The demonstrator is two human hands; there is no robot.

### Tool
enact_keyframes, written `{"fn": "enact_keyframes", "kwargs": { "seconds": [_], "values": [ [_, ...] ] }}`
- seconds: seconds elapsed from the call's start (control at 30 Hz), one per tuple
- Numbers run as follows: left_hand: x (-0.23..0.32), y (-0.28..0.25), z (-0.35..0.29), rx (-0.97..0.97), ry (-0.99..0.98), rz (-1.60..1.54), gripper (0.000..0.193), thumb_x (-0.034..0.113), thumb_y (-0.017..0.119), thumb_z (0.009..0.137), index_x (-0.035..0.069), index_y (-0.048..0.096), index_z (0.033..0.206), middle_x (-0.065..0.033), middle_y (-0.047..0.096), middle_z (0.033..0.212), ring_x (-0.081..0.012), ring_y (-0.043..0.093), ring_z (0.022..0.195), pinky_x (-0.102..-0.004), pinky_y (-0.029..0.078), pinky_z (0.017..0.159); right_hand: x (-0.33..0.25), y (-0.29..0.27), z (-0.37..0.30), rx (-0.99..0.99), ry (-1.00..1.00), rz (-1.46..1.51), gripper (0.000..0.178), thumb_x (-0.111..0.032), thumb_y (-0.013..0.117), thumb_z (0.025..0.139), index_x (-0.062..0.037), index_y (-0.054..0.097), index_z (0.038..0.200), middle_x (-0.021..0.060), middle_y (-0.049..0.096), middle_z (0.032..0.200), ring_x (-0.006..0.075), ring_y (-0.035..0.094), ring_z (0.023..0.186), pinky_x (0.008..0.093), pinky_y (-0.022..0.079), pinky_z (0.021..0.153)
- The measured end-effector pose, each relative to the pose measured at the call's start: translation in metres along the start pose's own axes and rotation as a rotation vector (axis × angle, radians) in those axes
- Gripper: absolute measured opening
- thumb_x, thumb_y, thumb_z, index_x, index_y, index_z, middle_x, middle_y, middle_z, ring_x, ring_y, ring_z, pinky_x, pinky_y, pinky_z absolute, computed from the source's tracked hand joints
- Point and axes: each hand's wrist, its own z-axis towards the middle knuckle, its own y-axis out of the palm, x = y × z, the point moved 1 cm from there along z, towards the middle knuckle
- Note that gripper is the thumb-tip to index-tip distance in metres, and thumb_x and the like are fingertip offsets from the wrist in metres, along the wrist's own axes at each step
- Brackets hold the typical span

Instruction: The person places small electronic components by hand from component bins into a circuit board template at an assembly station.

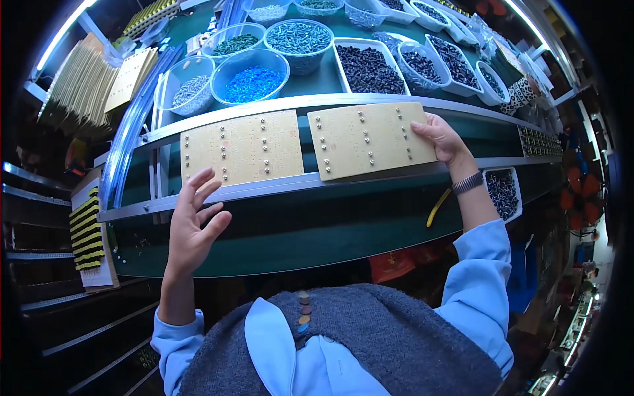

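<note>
My right hand (441,137) grips the right edge of a tan circuit board (383,148), thumb on top. This board is slightly tilted, its lower edge overlapping the near metal rail. Small shiny metal parts stand on it in three columns. To its left, a second tan circuit board (284,148) with similar metal parts lies across the two rails, a narrow gap between them. My left hand (197,221) hovers just in front of that board's lower left corner. Its fingers are apart and nothing is in it.
Beyond the far rail (264,103) stand tubs of small parts, among them a blue-filled bowl (253,82) and a white tray of black parts (370,69). A yellow-handled tool (437,208) and a parts tray (503,191) lie near my right forearm. Upright boards (79,82) stand far left.
</note>
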Motion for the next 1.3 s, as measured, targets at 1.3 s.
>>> {"fn": "enact_keyframes", "kwargs": {
  "seconds": [1.3],
  "values": [
    [-0.02,-0.035,-0.002,0.317,0.066,0.373,0.041,0.011,0.059,0.085,-0.001,0.049,0.123,-0.0182,0.051,0.125,-0.0297,0.051,0.112,-0.0372,0.041,0.096,0.006,0.016,0.001,0.163,0.078,-0.07,0.028,-0.007,0.061,0.085,0.0077,0.052,0.107,0.0188,0.063,0.096,0.0208,0.065,0.074,0.0255,0.056,0.063]
  ]
}}
